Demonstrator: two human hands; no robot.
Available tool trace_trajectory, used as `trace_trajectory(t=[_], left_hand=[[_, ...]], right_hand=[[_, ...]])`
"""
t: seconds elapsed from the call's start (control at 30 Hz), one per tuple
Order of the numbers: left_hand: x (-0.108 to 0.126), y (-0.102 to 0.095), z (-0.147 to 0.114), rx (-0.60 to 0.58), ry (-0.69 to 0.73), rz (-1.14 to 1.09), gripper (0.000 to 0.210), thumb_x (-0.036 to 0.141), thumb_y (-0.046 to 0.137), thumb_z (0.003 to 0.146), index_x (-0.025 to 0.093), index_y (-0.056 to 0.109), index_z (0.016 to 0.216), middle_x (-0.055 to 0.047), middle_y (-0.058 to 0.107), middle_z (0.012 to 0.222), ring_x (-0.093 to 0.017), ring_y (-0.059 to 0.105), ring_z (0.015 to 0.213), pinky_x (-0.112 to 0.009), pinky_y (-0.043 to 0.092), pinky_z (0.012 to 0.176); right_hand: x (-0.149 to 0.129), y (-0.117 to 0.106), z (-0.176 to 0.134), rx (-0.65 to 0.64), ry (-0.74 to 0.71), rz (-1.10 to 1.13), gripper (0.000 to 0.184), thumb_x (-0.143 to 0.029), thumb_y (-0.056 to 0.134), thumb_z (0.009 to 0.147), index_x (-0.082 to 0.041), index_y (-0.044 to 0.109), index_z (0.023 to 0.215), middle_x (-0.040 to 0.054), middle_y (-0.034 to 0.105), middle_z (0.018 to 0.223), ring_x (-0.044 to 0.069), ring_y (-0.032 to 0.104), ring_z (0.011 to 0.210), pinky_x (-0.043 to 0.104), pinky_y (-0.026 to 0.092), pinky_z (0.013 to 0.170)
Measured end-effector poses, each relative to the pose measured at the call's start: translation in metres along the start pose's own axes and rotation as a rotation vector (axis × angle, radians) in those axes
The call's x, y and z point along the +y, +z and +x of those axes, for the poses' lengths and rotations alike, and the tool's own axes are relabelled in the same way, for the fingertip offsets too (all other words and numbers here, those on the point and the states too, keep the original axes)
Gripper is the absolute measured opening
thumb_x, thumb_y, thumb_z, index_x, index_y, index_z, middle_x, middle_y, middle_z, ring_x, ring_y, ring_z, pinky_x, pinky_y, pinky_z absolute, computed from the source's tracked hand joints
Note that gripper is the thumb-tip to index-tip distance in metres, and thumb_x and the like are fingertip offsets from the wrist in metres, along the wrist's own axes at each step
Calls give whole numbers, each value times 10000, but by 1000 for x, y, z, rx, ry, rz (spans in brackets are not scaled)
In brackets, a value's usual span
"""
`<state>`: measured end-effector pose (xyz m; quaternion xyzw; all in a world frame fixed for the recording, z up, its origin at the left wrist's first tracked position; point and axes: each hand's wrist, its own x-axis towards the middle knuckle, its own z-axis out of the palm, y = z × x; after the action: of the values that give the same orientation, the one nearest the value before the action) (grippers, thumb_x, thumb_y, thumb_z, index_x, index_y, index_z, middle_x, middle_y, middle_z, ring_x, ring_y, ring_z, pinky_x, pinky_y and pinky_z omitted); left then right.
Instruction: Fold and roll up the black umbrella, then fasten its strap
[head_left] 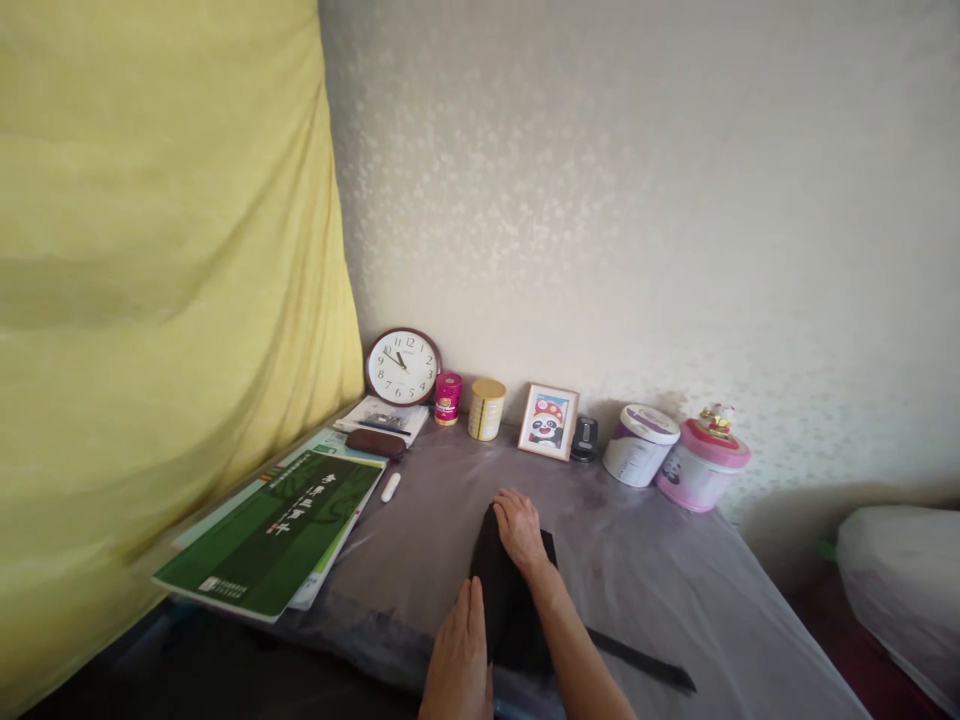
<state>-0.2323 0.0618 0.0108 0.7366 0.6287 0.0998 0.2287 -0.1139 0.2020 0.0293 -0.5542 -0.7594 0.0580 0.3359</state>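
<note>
A black fabric piece (517, 620) lies on the table near its front edge, and a black strap (643, 660) runs out from it to the right. Pressed along the fabric's left side is my left hand (460, 640), its fingers stretched out and side by side. My right hand (519, 528) rests on the far end of the fabric, with fingers laid over its top left corner. Both hands touch the fabric without gripping it. My right forearm hides part of the fabric, so its exact kind cannot be made out.
Green-covered books (322, 530) are stacked at left, near a brown case (376, 443) and a small white object (391, 487). Along the wall stand a clock (403, 367), a pink can (448, 399), a yellow-lidded can (487, 412), a panda picture frame (549, 422) and two tubs (641, 447).
</note>
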Motion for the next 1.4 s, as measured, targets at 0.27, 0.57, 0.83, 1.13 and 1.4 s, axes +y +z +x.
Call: trace_trajectory(t=[0.27,0.57,0.83,1.13,1.4], left_hand=[[-5,10,3,37,19,16,869,51,408,590,46,95,1400,-145,161,1481,-242,215,1356,-380,242,1091],[-3,3,-3,84,35,41,754,66,380,705,17,80,1395,-169,192,1475,-219,257,1341,-319,262,1070],[-1,-1,-7,111,60,78,684,85,369,768,-13,93,1386,-197,214,1461,-233,270,1334,-306,276,1063],[-3,-1,-8,135,79,104,686,100,370,764,1,103,1388,-182,227,1461,-229,279,1330,-311,284,1059],[-5,2,-5,154,88,83,691,112,385,760,-5,111,1384,-192,254,1449,-229,294,1324,-311,284,1059]], right_hand=[[-14,-1,-27,-132,-126,76,277,-258,425,880,-250,694,815,26,696,973,202,506,1139,450,227,1043],[40,-8,-10,220,332,271,289,-271,479,764,-160,658,961,122,645,1090,217,567,1051,382,399,939],[76,-39,-68,189,578,363,398,-389,402,758,-133,668,905,80,699,764,192,657,697,278,503,581],[50,-39,-87,181,549,288,377,-440,478,726,-157,693,852,73,700,798,208,636,753,293,474,700],[35,-41,-89,137,538,195,400,-440,482,744,-132,661,926,37,648,632,199,611,638,286,451,623]])
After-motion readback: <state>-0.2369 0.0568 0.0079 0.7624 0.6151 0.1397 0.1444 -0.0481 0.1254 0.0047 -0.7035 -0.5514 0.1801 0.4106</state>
